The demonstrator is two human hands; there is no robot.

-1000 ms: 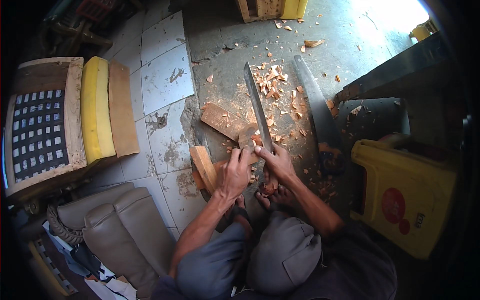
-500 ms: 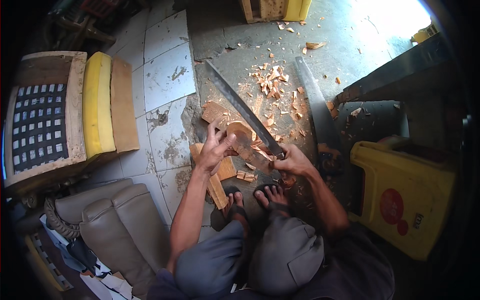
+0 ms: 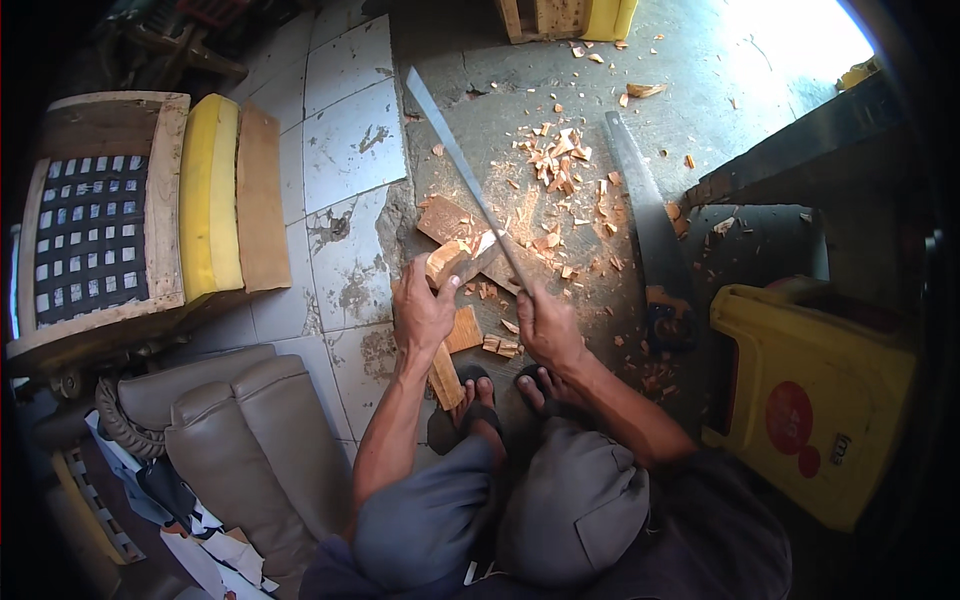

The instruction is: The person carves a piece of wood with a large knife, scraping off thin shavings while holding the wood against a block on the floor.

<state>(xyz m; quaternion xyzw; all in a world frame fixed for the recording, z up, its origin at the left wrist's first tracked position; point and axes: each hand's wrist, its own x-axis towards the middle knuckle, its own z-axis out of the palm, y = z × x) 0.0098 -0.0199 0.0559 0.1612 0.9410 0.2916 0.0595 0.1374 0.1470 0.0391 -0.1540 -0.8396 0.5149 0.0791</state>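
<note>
My left hand is closed around a short chunk of wood with pale, freshly cut faces. It tilts over a flat wooden board on the floor. In my right hand is the handle of a machete, its long narrow blade pointing up and to the left, crossing beside the wood's far end. The handle is mostly hidden by my fingers. Below my left hand lie a wooden strip and an orange-brown offcut. A small split block rests just ahead of my feet.
Wood chips litter the concrete. A handsaw lies to the right, near a yellow plastic stool. At left stand a wooden frame with black webbing, yellow foam and brown cushions.
The chunk of wood has turned and dropped nearer the board. My right hand has shifted left and toward me, and the machete blade now stands steeper, edge-on.
</note>
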